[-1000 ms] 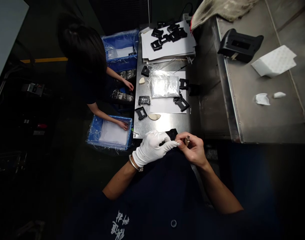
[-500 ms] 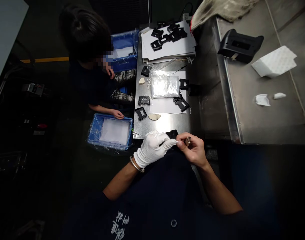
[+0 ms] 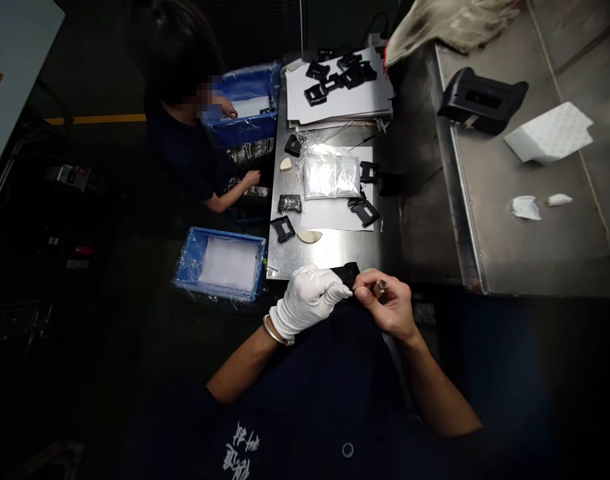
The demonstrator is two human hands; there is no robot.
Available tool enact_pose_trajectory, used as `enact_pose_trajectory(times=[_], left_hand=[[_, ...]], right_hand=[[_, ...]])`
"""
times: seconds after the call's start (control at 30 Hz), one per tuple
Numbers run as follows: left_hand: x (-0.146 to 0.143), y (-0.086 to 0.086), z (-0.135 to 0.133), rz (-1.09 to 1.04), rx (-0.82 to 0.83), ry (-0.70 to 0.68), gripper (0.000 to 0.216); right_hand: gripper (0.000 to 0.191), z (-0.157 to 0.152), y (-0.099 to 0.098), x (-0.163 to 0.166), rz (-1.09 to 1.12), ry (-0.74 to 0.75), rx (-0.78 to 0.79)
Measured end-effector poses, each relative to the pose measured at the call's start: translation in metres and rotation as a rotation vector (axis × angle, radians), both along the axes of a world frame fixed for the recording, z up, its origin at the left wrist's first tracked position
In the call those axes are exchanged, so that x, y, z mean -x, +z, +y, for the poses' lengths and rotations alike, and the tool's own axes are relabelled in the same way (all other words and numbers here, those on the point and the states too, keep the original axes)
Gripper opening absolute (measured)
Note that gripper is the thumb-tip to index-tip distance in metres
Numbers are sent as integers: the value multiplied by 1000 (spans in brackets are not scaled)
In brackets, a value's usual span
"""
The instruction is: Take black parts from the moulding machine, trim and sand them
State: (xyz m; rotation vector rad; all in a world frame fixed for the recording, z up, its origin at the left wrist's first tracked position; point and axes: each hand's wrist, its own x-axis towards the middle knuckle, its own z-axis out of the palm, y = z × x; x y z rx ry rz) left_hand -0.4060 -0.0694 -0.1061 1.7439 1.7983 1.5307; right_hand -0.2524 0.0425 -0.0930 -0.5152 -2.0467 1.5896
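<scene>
My left hand (image 3: 307,300), in a white glove, is closed around a black plastic part (image 3: 347,273) just past the front edge of the metal bench. Most of that part is hidden by the glove. My bare right hand (image 3: 387,303) meets it from the other side, with thumb and forefinger pinched at the part's edge. A short tan tool with a squared metallic end (image 3: 379,288) sticks up between the right fingers; its kind and its working tip cannot be made out. Beyond my hands, a similar black frame (image 3: 283,229) lies beside a pale half-round piece (image 3: 309,237).
On the bench (image 3: 289,263) are a shiny plastic-wrapped packet (image 3: 331,175) and white paper sheets (image 3: 305,113) bearing several black parts. A co-worker (image 3: 185,140) sits at the left between blue bins (image 3: 185,260). A raised metal table (image 3: 535,260) at right holds a black housing (image 3: 482,100).
The co-worker's arms have shifted: one hand is now over the far blue bin, the other has left the near bin's rim. My hands keep nearly the same pose, with small finger movements.
</scene>
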Motion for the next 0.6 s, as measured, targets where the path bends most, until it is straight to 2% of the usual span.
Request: enact_pose_trajectory(times=[0.17, 0.6], left_hand=[[-2, -1, 2, 32, 0, 49, 41], [-4, 3, 5, 48, -20, 23, 40]], right_hand=[[8, 0, -2, -2, 13, 5, -18], [10, 0, -1, -5, 15, -6, -17]])
